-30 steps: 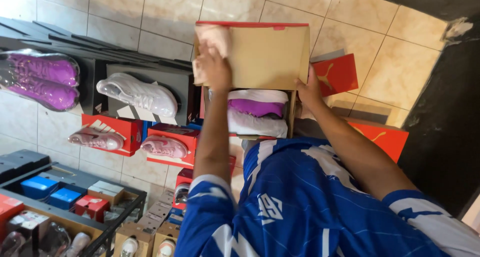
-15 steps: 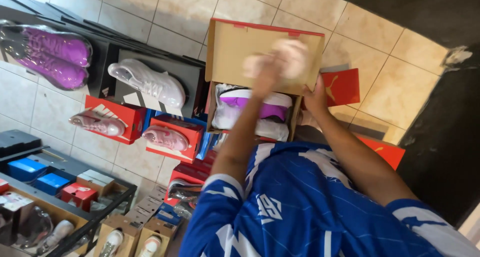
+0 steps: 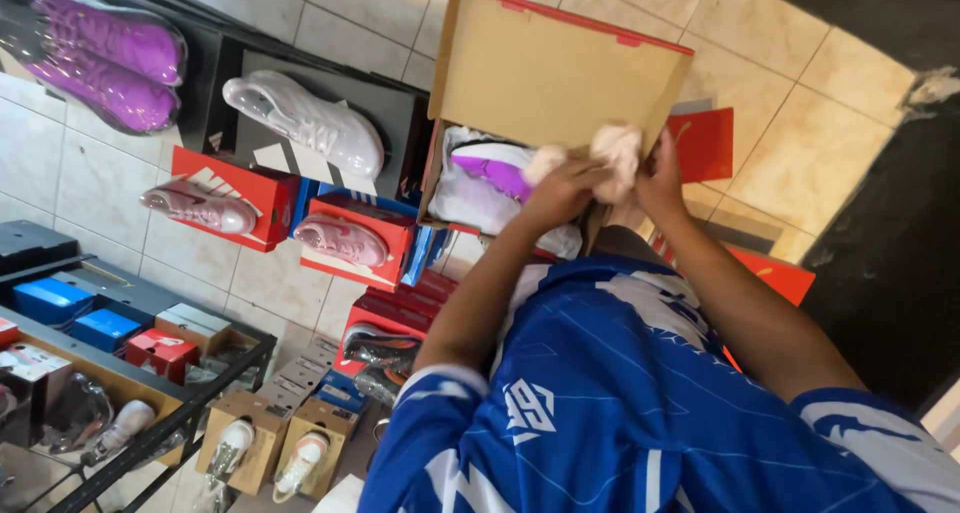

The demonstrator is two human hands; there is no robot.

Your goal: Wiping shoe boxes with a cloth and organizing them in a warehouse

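Inside open shoebox (image 3: 560, 73), purple shoe (image 3: 490, 171), hands (image 3: 600, 183) crumpling paper (image 3: 612, 153)

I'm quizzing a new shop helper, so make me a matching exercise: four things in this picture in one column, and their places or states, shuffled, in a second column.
Things:
1. crumpled paper wad
2. purple and white shoe
3. pale pink shoe
4. white shoe

Places or states:
A. on top of a red box
B. held between the left hand and the right hand
C. on top of a black box
D. inside the open cardboard shoebox

Pairs: 1-B, 2-D, 3-A, 4-C
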